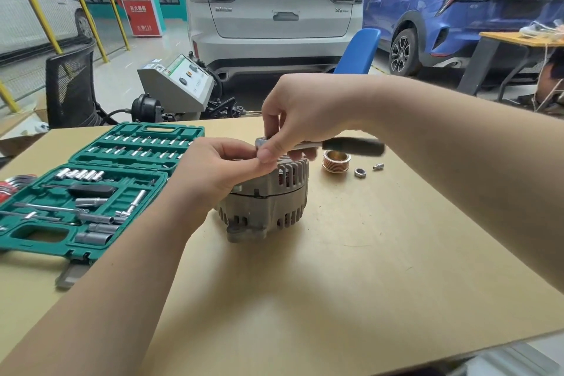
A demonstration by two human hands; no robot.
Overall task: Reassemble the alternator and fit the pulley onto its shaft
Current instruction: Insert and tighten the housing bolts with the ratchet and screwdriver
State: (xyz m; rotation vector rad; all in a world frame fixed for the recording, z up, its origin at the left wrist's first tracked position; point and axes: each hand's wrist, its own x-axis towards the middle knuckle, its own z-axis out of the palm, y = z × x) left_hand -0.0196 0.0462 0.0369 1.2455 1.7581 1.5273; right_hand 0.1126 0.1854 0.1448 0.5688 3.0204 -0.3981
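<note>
Tan table (335, 299): alternator (268, 210), pulley (335, 163), nut (360, 173), socket case (91, 192)

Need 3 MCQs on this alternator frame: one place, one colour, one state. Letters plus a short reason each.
1. Where is the pulley?
A. on the alternator shaft
B. on the table right of the alternator
C. in the socket case

2. What colour is the socket case?
A. green
B. red
C. black

3. What is the right hand doing?
A. resting open on the table
B. gripping the ratchet
C. lifting the nut

Key: 1 B, it lies on the table beside the nut, apart from the alternator. 2 A, the tray is plainly green. 3 B, fingers curl round the ratchet above the alternator.
</note>
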